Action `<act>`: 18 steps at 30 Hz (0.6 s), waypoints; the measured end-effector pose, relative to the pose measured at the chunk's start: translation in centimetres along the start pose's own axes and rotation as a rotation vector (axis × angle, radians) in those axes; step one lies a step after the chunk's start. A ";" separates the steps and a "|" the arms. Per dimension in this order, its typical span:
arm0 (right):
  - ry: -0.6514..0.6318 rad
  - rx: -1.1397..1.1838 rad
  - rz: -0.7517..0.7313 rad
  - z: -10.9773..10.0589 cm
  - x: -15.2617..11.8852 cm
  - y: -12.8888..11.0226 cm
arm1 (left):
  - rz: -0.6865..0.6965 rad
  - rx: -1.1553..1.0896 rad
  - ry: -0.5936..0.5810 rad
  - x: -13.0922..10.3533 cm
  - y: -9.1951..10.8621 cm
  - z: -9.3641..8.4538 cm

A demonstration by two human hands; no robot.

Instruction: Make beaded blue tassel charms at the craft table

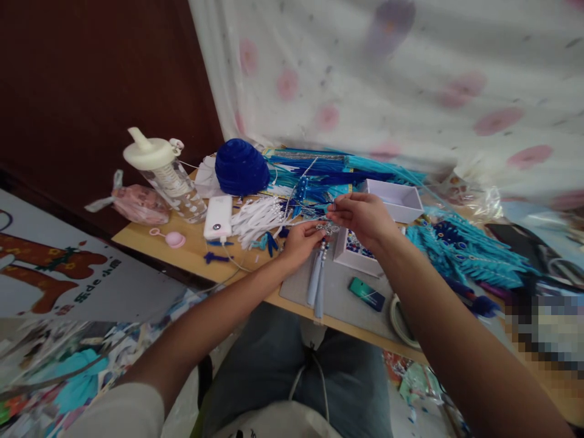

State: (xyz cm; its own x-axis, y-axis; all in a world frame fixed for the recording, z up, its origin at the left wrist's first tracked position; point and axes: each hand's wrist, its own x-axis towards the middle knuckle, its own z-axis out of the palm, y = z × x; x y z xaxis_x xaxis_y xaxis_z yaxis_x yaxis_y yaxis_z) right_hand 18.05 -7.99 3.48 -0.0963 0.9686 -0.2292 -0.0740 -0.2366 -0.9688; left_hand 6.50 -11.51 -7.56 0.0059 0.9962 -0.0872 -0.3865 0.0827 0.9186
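Note:
My left hand [303, 241] pinches a small silvery ornament [327, 229] over the grey mat. Pale blue-grey tassels [317, 283] with white beads at their top hang below it, across the mat. Just above and to the right, my right hand [358, 216] has its fingertips pressed together near the ornament; a thin strand seems to run there, but what the fingertips hold is too small to make out. Under my right wrist is a white box of blue and red beads [358, 246].
Behind the hands lie white cords [260, 222], a blue yarn ball [241, 167] and an open white box [395, 199]. A power bank [218, 217] and a bottle [166, 176] stand left. Turquoise pieces [469, 249], a tape roll [401, 322] and a green-blue card [366, 294] lie right.

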 end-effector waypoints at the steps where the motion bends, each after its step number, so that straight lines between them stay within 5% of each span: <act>1: 0.003 0.005 -0.009 0.0 -0.1 -0.1 | -0.002 -0.006 -0.004 0.0 0.0 0.0; 18: 0.124 0.009 -0.086 -0.8 2.1 0.5 | -0.006 0.015 0.004 -0.1 0.2 -0.1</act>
State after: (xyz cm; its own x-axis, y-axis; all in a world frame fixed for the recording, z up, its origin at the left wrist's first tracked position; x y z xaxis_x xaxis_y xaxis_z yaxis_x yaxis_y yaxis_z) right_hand 18.59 -5.98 2.48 0.0336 0.9872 -0.1558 -0.0854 -0.1524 -0.9846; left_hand 6.39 -11.63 -7.41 0.0041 0.9956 -0.0940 -0.3727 0.0887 0.9237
